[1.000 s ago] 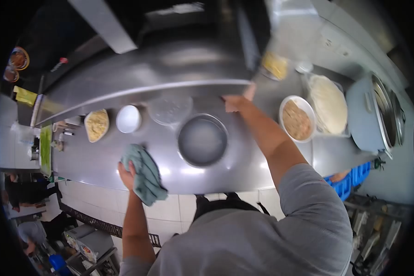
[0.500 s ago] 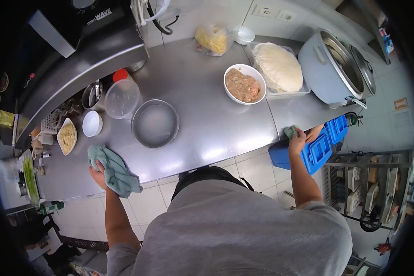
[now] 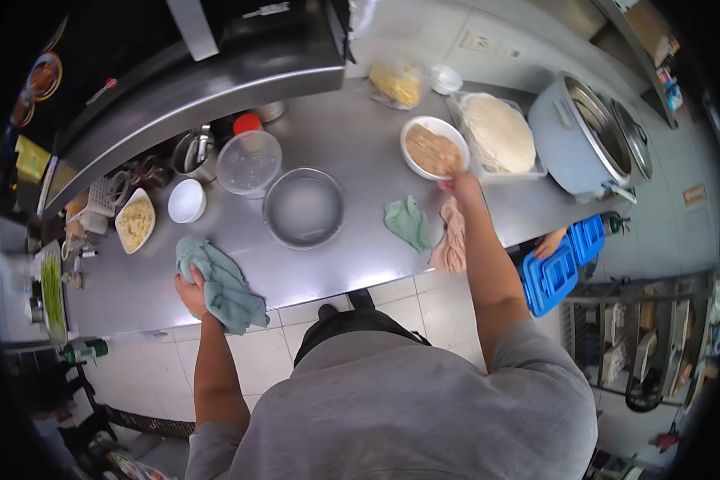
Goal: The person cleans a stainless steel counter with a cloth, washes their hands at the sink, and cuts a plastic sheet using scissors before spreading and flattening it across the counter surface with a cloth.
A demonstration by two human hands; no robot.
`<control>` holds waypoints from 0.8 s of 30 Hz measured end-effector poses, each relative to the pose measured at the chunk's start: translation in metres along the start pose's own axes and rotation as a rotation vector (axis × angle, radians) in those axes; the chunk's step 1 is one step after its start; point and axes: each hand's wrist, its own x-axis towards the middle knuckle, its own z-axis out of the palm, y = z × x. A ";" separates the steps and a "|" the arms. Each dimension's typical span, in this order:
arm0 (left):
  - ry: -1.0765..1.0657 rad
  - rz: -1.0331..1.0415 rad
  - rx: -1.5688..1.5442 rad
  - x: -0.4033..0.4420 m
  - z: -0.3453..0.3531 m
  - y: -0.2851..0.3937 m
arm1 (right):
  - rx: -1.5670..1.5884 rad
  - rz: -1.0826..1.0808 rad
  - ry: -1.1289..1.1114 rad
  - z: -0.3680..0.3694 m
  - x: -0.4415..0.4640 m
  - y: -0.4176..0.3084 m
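My left hand (image 3: 193, 293) is closed on a bunched green cloth (image 3: 222, 280) near the counter's front edge at left. My right hand (image 3: 459, 186) reaches across the counter, its fingers gripping the near rim of a white bowl (image 3: 409, 158). Pale ground meat (image 3: 432, 149) fills that bowl. Below my right hand, beside the forearm, lies a crumpled pink cloth (image 3: 450, 240); a smaller green cloth (image 3: 407, 223) rests to its left. A round metal pan (image 3: 304, 210) stands between my two hands.
Dough in a clear tub (image 3: 498, 133) and a large pot (image 3: 572, 148) stand at right. A clear container (image 3: 250, 162), a small white bowl (image 3: 186, 201) and a dish of chopped food (image 3: 137, 222) are at left. Another person's hand (image 3: 549, 244) is near blue lids (image 3: 550, 276).
My right hand has moved left and away from me, from the counter edge to the meat bowl, leaving the small green cloth. A pink cloth now shows. The view has shifted.
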 end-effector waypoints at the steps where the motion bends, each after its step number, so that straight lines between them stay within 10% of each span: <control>1: -0.001 0.001 -0.018 0.000 0.000 0.001 | 0.241 0.015 -0.086 0.011 -0.003 -0.004; 2: -0.006 0.001 -0.035 -0.002 0.000 0.003 | 0.482 0.024 -0.168 0.022 -0.015 -0.011; 5: 0.024 0.018 0.026 -0.005 -0.003 0.011 | -0.126 -0.221 -0.069 0.037 -0.067 -0.034; 8: 0.005 0.026 0.015 0.000 0.000 -0.002 | -0.653 -0.135 0.485 0.022 -0.125 0.010; 10: -0.008 -0.004 -0.010 -0.003 0.004 -0.008 | -0.618 0.111 0.312 0.025 -0.137 0.071; 16: -0.002 -0.079 -0.092 -0.006 -0.005 0.020 | -0.915 -0.596 0.058 0.149 -0.119 0.043; 19: -0.182 -0.255 -0.067 0.009 0.001 -0.006 | -0.345 -0.250 -0.385 0.121 -0.102 -0.040; 20: -0.316 -0.498 -0.095 0.016 -0.003 -0.010 | -0.088 -0.215 -0.191 0.106 -0.078 -0.029; 24: -0.796 -0.400 -1.487 -0.049 -0.040 0.064 | 0.588 0.095 0.368 -0.043 -0.014 -0.022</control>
